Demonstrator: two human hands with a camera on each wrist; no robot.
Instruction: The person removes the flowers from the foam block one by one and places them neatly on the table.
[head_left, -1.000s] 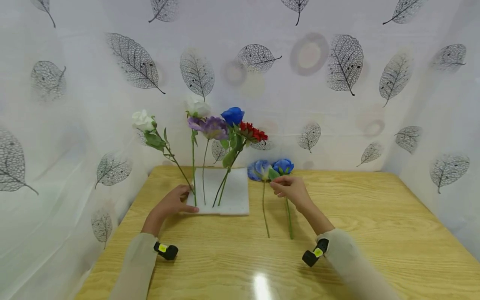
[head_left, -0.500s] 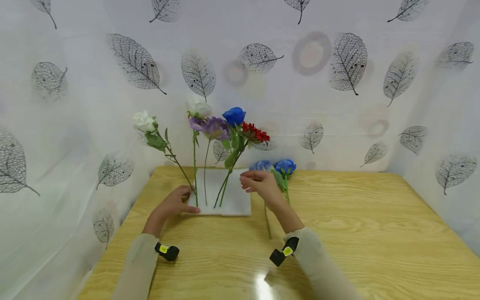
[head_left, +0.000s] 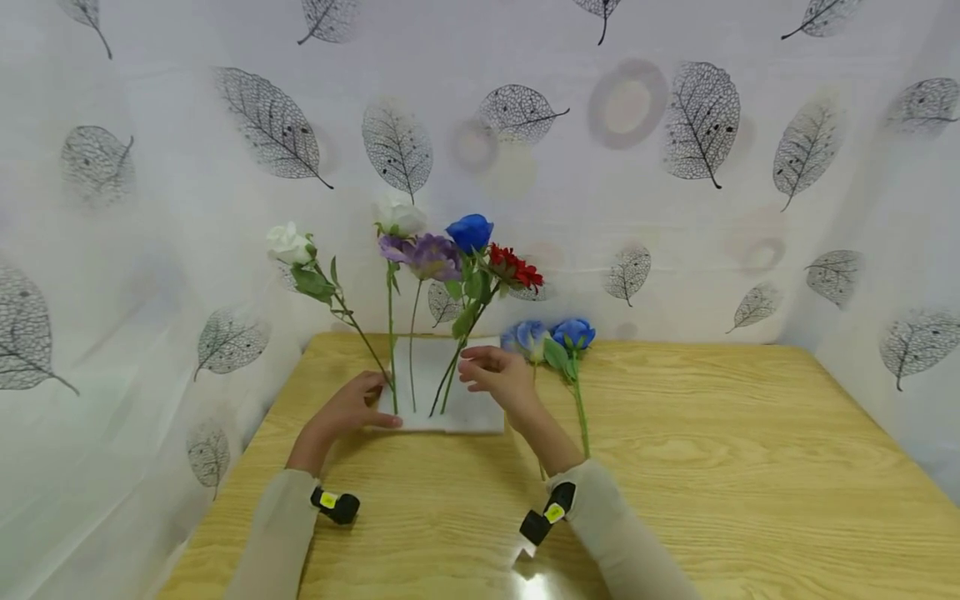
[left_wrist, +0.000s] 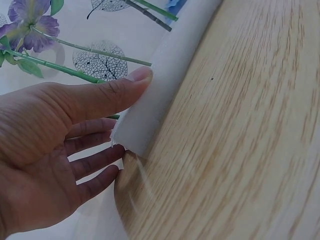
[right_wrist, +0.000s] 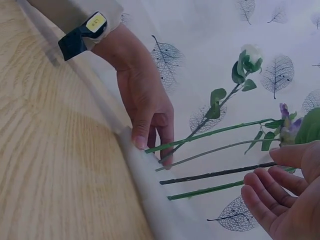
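In a white foam sheet (head_left: 480,412) stand a white rose (head_left: 288,243) leaning left, another white rose (head_left: 400,218), a purple flower (head_left: 431,257), a blue rose (head_left: 470,233) and a red flower (head_left: 514,268). My left hand (head_left: 347,417) holds the sheet's left end, thumb on the front edge (left_wrist: 137,120), other fingers around the side. My right hand (head_left: 504,385) is beside the crossing stems of the blue and red flowers. In the right wrist view its fingers (right_wrist: 267,192) are loosely bent, thumb apart, by the dark stem (right_wrist: 215,175); contact cannot be told.
Right of the sheet, a pale blue flower (head_left: 527,337) and a blue rose (head_left: 573,333) lie on the wooden table (head_left: 712,433), the pale one's stem partly behind my right forearm. A leaf-print curtain (head_left: 555,192) hangs behind the table.
My right hand has moved left from beside the two lying blue flowers to the stems above the sheet. The left hand has kept its place on the sheet.
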